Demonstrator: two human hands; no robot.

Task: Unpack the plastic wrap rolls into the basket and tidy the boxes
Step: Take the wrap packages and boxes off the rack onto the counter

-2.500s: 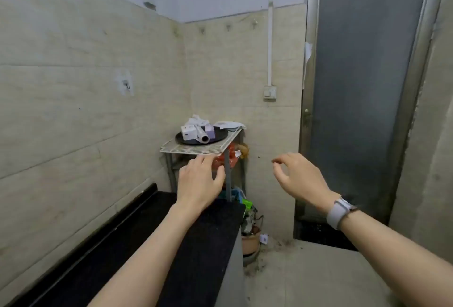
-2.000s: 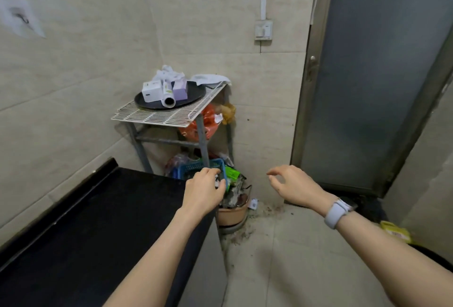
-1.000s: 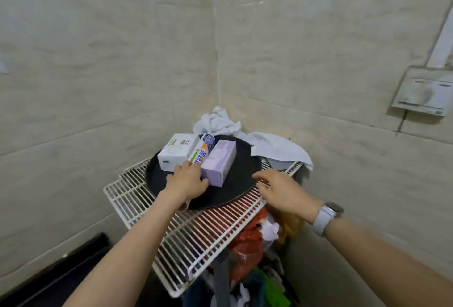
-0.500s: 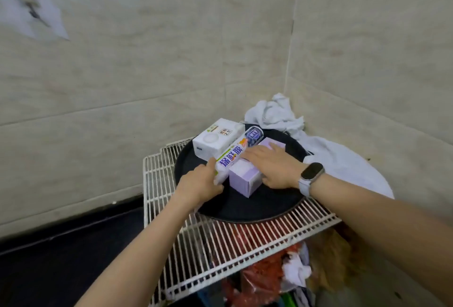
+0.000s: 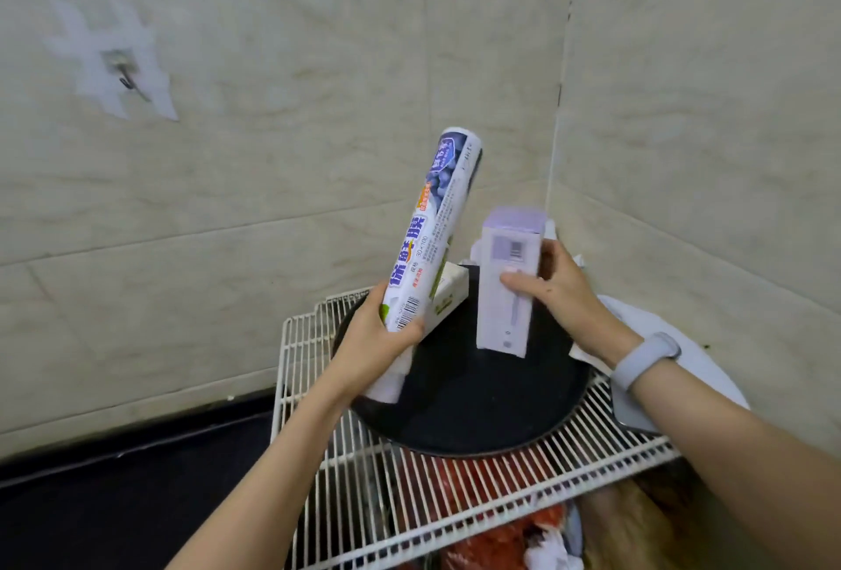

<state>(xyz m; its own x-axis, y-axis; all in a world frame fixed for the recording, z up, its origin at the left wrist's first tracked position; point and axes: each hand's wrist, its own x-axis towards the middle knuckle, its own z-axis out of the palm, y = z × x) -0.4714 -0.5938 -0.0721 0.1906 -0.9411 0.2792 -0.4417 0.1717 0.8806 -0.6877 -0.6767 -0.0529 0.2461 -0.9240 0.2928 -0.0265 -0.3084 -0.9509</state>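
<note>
- Your left hand [image 5: 380, 342] grasps the plastic wrap roll [image 5: 432, 230], tilted upward.
- Your right hand [image 5: 557, 296] grips the purple box [image 5: 507, 289], upright over the black tray [image 5: 478, 405].

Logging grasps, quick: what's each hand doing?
Left hand: shut on the printed plastic wrap roll.
Right hand: shut on the tall lilac cardboard box.

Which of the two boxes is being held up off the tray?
The purple box, upright in the right hand. The white box still rests on the black tray, behind the roll.
</note>
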